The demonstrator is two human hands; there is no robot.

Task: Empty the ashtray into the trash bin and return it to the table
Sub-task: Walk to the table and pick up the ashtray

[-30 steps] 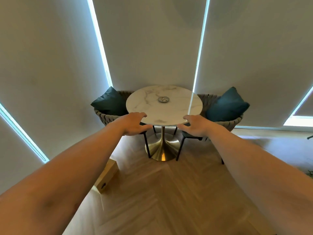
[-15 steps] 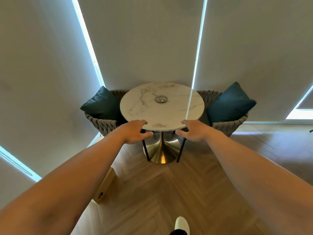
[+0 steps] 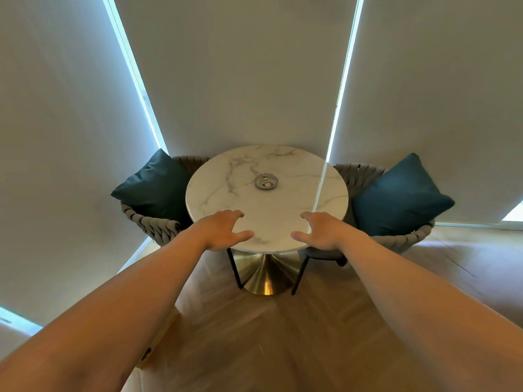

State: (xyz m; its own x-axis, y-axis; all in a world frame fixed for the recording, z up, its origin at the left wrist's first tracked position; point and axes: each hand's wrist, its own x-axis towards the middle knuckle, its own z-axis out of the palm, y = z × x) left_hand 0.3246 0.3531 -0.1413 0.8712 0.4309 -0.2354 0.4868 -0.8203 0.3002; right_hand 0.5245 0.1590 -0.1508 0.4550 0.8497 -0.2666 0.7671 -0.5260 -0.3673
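Ashtray (image 3: 266, 181), small, round and metallic, sits near the middle of the round marble table (image 3: 226, 179), a touch toward twelve o'clock from the centre, untouched and well apart from both hands. Something pale lies in its bowl, too small to identify.

Both arms stretch forward over the near rim. The left hand (image 3: 223, 230) hovers at about seven o'clock on the tabletop and the right hand (image 3: 322, 230) at about five, each spread wide, palm down, fingers loosely curved, holding nothing. I judge this is a reach in progress: the hands are placed either side of the line to the ashtray so that either could close on it, and the emptying has not begun. Whether the palms touch the marble or float just above it, I cannot tell.

Two woven chairs flank the table, one at nine o'clock (image 3: 152, 222) with a dark teal cushion (image 3: 152, 185), one at three o'clock (image 3: 402, 239) with a brighter teal cushion (image 3: 402, 193); tucked in close, they leave the near side free for the approach. A brass pedestal base (image 3: 266, 275) carries the top.

No trash bin shows anywhere in view. A wooden box-like object (image 3: 158, 343) at the lower left is largely hidden by the left forearm, and the chairs' legs are mostly cut off behind the table.
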